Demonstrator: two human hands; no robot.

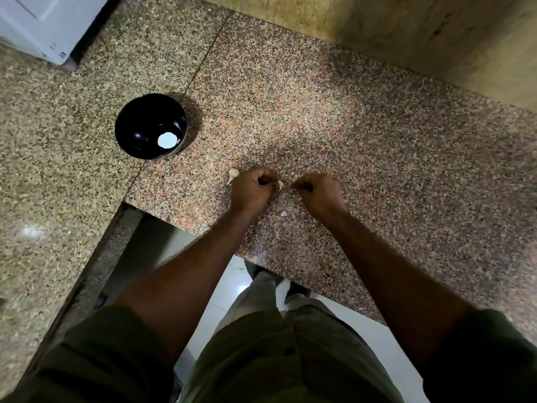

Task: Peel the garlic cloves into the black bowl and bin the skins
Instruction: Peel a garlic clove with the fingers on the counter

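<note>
Speckled pink-and-brown granite countertop [363, 135], L-shaped, filling most of the view; a seam runs diagonally across it past the bowl. Behind it, a mottled yellow-brown stone wall [421, 27]. At upper left, the corner of a white appliance [35, 27] standing on the counter. Below the counter edge, a pale glossy tiled floor [203, 301] and the person's olive-green clothing [261, 359], sleeves rolled above the elbows.

Round glossy black bowl [150, 126], upright on the counter to the left of and beyond the hands, well apart from them, straddling the seam. Inside it, near the right wall, lies one bright white rounded object [167, 140]; whether this is a peeled clove or a reflection cannot be told.

Left hand [252, 190] and right hand [318, 193], both curled into loose fists over the counter near its front edge, knuckles facing each other. Between them is a small pale garlic clove [280, 185]; the left hand's fingertips pinch it, and the right hand's fingertips appear to pinch its other side or its skin, though the contact is too small to resolve.

Whole unpeeled cream-coloured garlic clove [233, 174] lying on the counter just beside the left hand's outer knuckles.

Small white fragment of skin [283, 213] on the counter between the two wrists.
</note>
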